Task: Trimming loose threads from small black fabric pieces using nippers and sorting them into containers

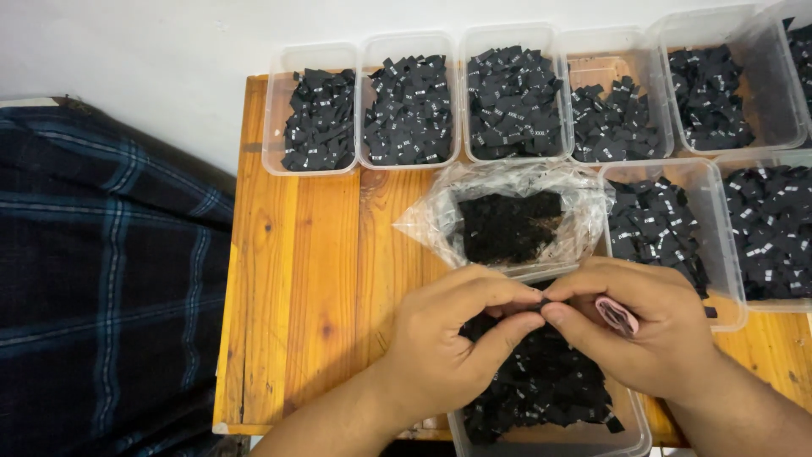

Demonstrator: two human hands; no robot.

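My left hand (448,338) and my right hand (647,326) meet above a clear plastic tub (630,440) full of small black fabric labels (541,385). Both pinch a small black label (541,303) between thumbs and forefingers. A pink object (617,315), perhaps a rubber band, is tucked in my right hand's fingers. Just beyond the hands lies a clear plastic bag (507,211) holding a dark stack of labels.
Several clear tubs of black labels line the back of the wooden table (313,279), such as one at the far left (311,118); two more tubs stand at the right (668,224). A dark plaid cloth (101,279) lies left of the table.
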